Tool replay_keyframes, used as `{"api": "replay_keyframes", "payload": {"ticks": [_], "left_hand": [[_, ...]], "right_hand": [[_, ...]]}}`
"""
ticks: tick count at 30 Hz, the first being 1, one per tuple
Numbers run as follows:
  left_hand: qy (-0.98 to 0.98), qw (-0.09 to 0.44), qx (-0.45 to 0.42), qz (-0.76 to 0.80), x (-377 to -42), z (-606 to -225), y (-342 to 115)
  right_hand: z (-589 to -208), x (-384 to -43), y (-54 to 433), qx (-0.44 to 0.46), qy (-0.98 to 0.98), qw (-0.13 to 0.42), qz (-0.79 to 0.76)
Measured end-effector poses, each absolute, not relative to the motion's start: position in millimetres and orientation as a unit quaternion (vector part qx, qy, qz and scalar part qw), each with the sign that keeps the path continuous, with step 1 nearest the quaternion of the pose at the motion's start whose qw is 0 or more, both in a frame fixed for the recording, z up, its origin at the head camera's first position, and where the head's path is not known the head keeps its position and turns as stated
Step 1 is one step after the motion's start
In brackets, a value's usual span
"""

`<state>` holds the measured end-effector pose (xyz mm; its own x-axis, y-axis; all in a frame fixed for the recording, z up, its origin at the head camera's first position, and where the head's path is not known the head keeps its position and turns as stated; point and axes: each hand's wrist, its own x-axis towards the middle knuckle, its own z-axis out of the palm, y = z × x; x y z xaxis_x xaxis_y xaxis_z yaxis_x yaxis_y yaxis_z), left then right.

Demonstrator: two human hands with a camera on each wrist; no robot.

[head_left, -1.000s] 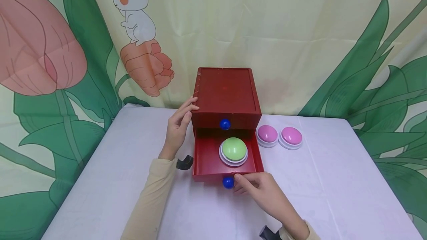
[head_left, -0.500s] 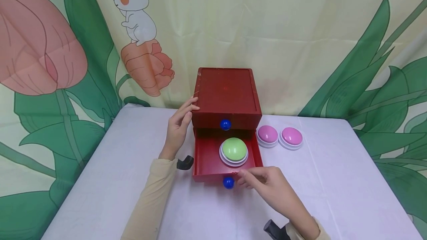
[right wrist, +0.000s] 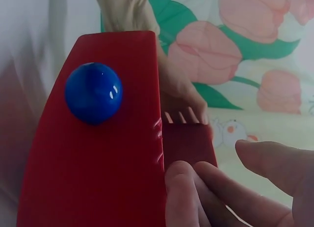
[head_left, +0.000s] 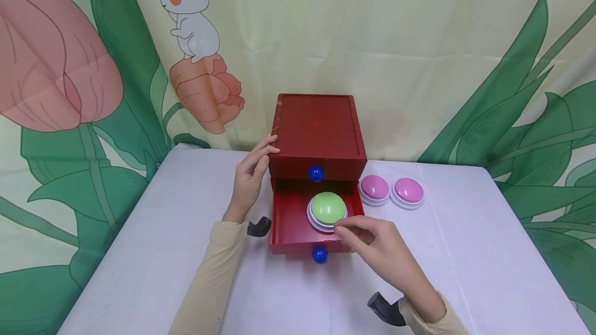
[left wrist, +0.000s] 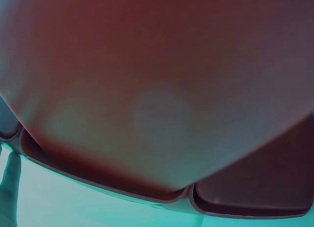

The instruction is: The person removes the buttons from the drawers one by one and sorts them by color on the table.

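A dark red two-drawer box (head_left: 318, 128) stands at the table's back, its lower drawer (head_left: 293, 248) pulled out. Inside that drawer lies a round button with a green dome (head_left: 328, 207) and white base. My left hand (head_left: 248, 180) rests against the box's left side, fingers extended. Over the drawer's front right corner is my right hand (head_left: 374, 247), thumb and fingers bent toward each other beside the button's rim. The right wrist view shows the thumb (right wrist: 270, 161) apart from the fingers, nothing between them, near the drawer front with its blue knob (right wrist: 93, 93).
Two pink-domed buttons, one nearer the box (head_left: 374, 188) and one farther right (head_left: 408, 191), sit right of the box. A white cloth covers the table (head_left: 139, 247). Behind hangs a printed curtain (head_left: 396, 40). A blurred shape fills most of the left wrist view.
My right hand has left the lower drawer's knob and risen over the drawer's front edge toward the green button. The left hand has stayed against the box.
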<state>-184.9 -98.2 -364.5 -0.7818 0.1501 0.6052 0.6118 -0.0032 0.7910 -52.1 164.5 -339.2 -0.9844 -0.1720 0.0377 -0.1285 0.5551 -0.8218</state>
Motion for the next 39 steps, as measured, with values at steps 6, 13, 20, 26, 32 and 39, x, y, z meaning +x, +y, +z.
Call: {"api": "replay_keyframes", "payload": {"ticks": [6,13,20,26,32,39], "left_hand": [[-0.679,0.181,-0.283,-0.652,-187,-364,-98],[-0.682,0.184,-0.282,-0.649,-188,-365,-97],[-0.685,0.181,-0.28,-0.648,-188,-366,-98],[-0.689,0.18,-0.279,-0.644,-187,-366,-98],[-0.69,0.179,-0.282,-0.642,-187,-366,-98],[-0.688,0.186,-0.284,-0.642,-186,-365,-99]], "right_hand": [[-342,-63,165,-0.092,0.894,-0.007,-0.439],[-348,-77,164,-0.113,0.903,-0.028,-0.414],[-353,-87,160,-0.121,0.91,-0.031,-0.396],[-359,-92,157,-0.147,0.912,-0.052,-0.38],[-361,-94,154,-0.143,0.925,-0.044,-0.348],[-360,-96,147,-0.132,0.944,-0.019,-0.3]]}}
